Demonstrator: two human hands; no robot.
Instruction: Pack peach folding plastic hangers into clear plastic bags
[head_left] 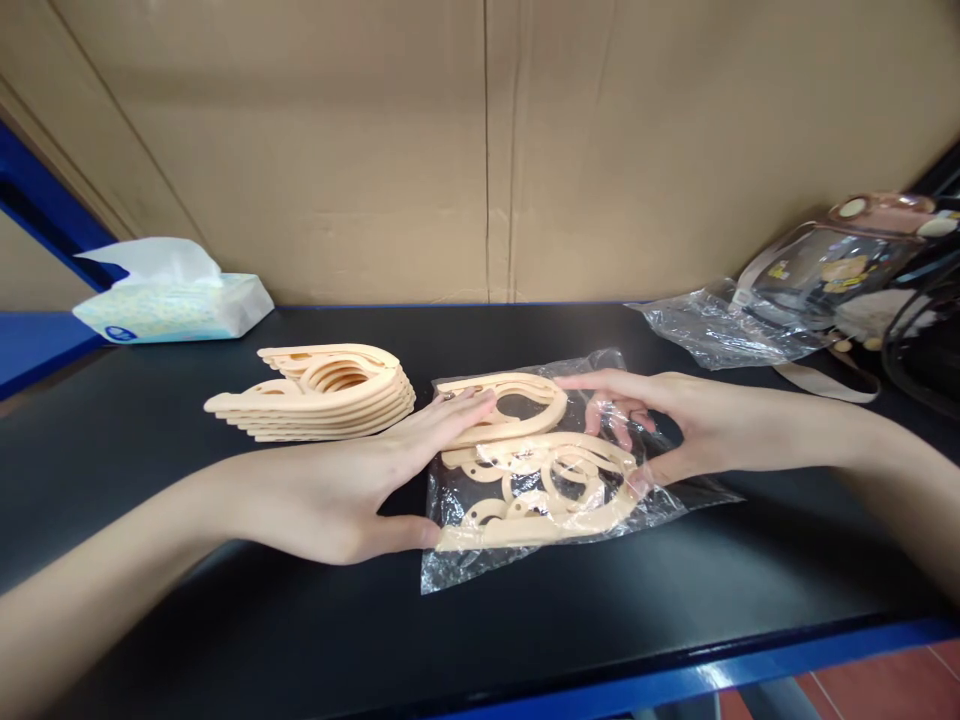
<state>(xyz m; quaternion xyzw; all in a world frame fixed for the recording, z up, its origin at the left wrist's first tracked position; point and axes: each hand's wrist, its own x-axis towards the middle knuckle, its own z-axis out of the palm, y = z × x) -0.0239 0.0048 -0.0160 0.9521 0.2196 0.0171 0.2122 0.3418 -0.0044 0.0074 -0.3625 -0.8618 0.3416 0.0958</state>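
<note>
A clear plastic bag (465,572) lies on the black tabletop in front of me, with cream plastic folding hangers (525,532) and several ring-like cream pieces in it. Another cream hanger (551,420) rests at the bag's far side; whether it is inside the plastic I cannot tell. My left hand (337,490) reaches over from the left, its fingers stretched flat across that hanger and its thumb at the nearer hanger's left tip. On the right, my right hand (660,420) has its thumb and curled fingers at the bag's side, index finger stretched to the far hanger's bend.
A neat stack of cream hangers (322,400) stands just beyond my left hand. Further back on the left is a tissue pack (180,305). At the back right lie a crumpled clear bag (705,325) and a transparent strapped container (825,270). Brown cardboard (375,150) walls the rear.
</note>
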